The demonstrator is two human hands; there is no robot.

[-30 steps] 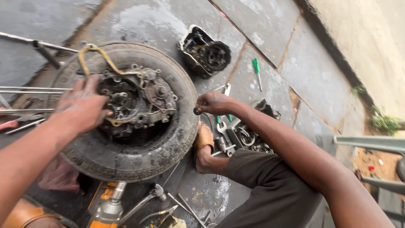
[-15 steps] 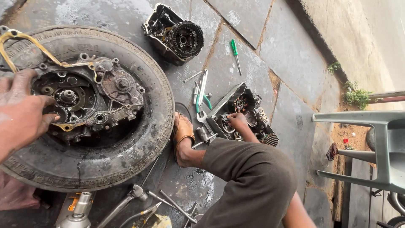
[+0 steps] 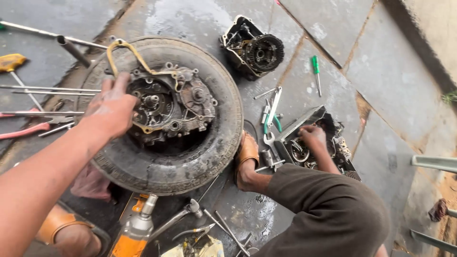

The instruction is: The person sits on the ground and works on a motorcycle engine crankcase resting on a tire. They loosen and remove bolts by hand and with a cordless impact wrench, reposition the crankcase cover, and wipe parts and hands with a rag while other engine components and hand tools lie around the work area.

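Note:
A greasy engine case (image 3: pixel 183 107) lies in the hollow of an old tyre (image 3: pixel 221 138) on the stone floor. My left hand (image 3: pixel 112 108) grips the case's left edge, fingers curled over its rim. A thin yellow gasket (image 3: pixel 124 47) loops over the case's upper left. My right hand (image 3: pixel 312 137) is down inside a dark metal tray (image 3: pixel 304 119) of small engine parts to the right of the tyre. Its fingers curl onto the parts; whether they hold one is hidden.
A second engine cover (image 3: pixel 254 50) sits behind the tyre, with a green screwdriver (image 3: pixel 315 69) and spanners (image 3: pixel 272 114) nearby. Long steel rods (image 3: pixel 43 89) and red pliers (image 3: pixel 24 131) lie left. An orange-and-silver tool (image 3: pixel 138 228) lies in front. My sandalled foot (image 3: pixel 247 154) touches the tyre.
My right hand left the tyre's right side and went down into the parts tray. The view swung back left. My left hand stayed on the engine case.

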